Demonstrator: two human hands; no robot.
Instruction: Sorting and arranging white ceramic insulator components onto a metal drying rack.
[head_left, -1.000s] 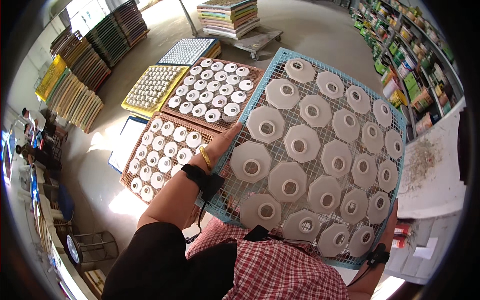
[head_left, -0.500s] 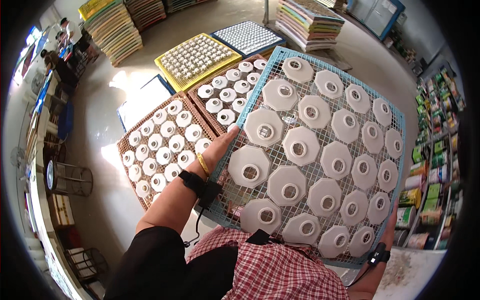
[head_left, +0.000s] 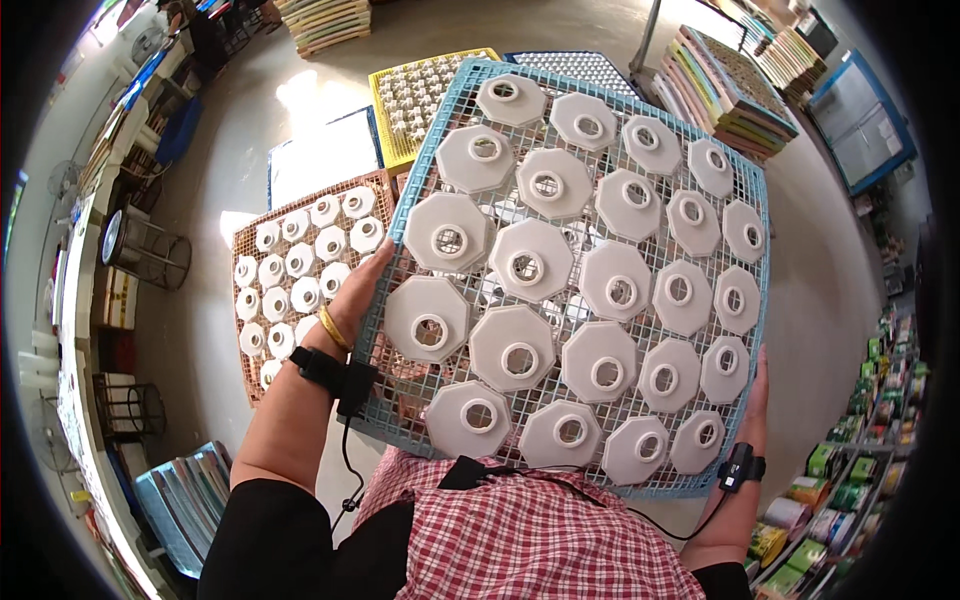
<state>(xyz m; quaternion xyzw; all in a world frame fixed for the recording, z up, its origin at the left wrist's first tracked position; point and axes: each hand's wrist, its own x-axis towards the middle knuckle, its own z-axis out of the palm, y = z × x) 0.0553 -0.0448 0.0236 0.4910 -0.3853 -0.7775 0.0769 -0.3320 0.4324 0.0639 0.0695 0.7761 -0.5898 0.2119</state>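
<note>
I hold a large light-blue mesh tray up in front of my body, tilted, by its two sides. Rows of white octagonal pieces, each with a raised round collar and a hole, lie spread over the mesh. My left hand grips the left rim; its fingers pass out of sight beneath. At the opposite rim is my right hand, mostly hidden behind the edge, with its fingers out of sight. Both wrists wear black straps with small devices.
Left of my tray, a brown mesh tray carries similar white pieces. Beyond are a yellow tray of small pieces and a blue-edged tray. Stacked trays stand at the far right. Shelves of containers line the right; stools stand left.
My view has turned, and the blue tray sits further left in it. The tray now covers most of the second brown tray behind it. Both hands keep their places on its rims.
</note>
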